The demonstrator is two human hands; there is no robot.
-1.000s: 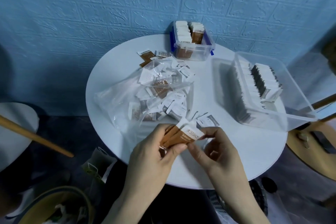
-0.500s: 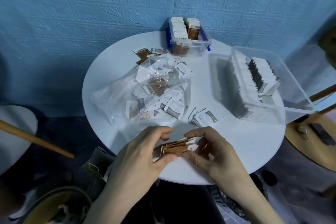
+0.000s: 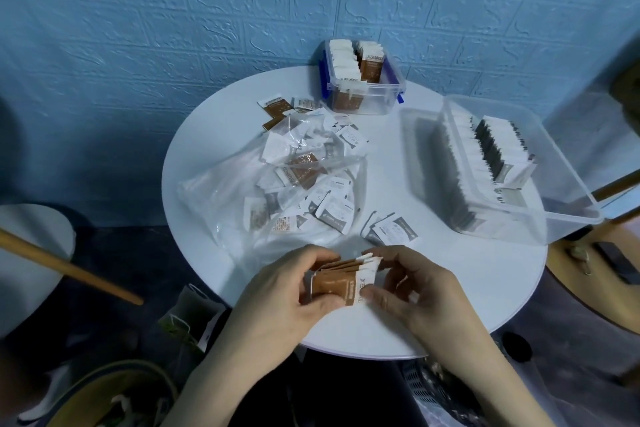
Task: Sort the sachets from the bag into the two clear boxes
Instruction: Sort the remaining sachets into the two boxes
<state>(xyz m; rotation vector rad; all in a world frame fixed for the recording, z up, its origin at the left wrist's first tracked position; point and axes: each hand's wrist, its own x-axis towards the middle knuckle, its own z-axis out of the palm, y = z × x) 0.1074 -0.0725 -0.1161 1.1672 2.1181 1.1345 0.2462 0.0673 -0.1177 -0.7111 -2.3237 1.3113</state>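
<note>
Both hands, left (image 3: 277,302) and right (image 3: 412,291), pinch a brown sachet stack (image 3: 341,281) above the table (image 3: 467,288)

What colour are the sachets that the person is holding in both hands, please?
Brown with a white end, as the head view shows: the stack of sachets sits between the left hand and right hand.

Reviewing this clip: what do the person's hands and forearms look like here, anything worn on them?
Both the left hand and the right hand are bare: no gloves, rings, watch or bracelet visible. No sleeves show on either forearm down to the frame edge. Fingernails on the fingers look short and unpainted.
</note>
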